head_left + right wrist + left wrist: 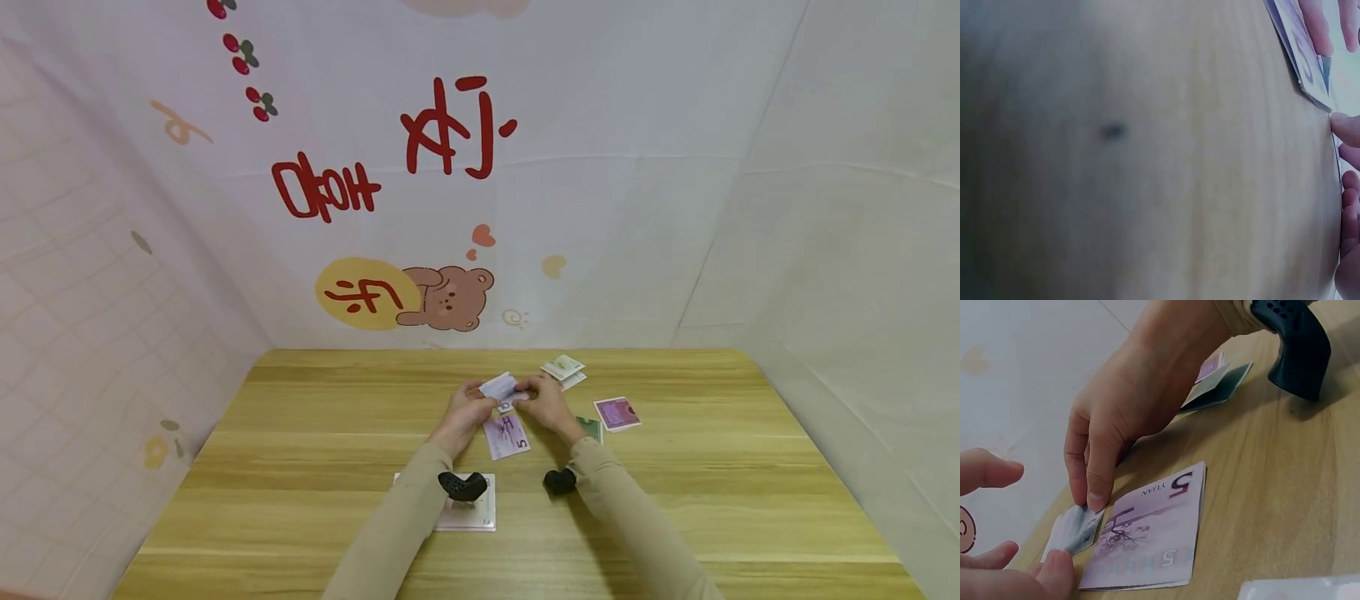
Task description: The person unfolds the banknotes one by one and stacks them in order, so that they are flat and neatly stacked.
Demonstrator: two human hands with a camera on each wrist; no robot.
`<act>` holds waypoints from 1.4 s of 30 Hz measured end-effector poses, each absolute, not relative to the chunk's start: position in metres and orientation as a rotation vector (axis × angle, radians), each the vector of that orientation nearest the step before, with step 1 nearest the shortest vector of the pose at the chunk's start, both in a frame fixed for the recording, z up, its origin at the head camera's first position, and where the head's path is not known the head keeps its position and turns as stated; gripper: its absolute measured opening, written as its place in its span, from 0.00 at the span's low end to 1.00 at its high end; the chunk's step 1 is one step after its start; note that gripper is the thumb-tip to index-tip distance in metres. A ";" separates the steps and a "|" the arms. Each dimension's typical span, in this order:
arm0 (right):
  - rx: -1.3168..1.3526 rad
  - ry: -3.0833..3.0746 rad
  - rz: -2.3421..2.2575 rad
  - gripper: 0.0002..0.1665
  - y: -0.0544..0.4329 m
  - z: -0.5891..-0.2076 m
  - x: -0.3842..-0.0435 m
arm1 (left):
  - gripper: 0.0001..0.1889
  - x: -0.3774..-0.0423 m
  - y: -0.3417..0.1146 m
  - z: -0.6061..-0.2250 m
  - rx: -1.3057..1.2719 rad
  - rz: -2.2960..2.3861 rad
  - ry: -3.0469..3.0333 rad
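Note:
A small folded pale blue banknote is between both hands, over the table's far middle. My right hand pinches its right side, with thumb and finger pressed on it in the left wrist view. My left hand holds the other side, its thumb at the note's near edge and its upper finger spread away. Just nearer lies a folded purple 5 yuan banknote, printed side up. In the right wrist view, my right fingers are curled at the right edge and much of the note is hidden.
Folded pale notes lie behind my right hand. A folded green note sits beside my right wrist, and a magenta note farther right. Under my left forearm lies a pale stack of paper. Black wrist devices stick out from both sleeves.

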State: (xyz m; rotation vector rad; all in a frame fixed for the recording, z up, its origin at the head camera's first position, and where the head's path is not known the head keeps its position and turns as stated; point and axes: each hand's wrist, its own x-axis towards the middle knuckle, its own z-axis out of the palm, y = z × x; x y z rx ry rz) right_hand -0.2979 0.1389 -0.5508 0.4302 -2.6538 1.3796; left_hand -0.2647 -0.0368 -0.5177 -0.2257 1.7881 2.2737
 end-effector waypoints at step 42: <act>0.663 -2.523 1.389 0.10 0.123 -0.544 -0.286 | 0.22 -0.274 -0.040 -0.524 -0.045 2.378 1.711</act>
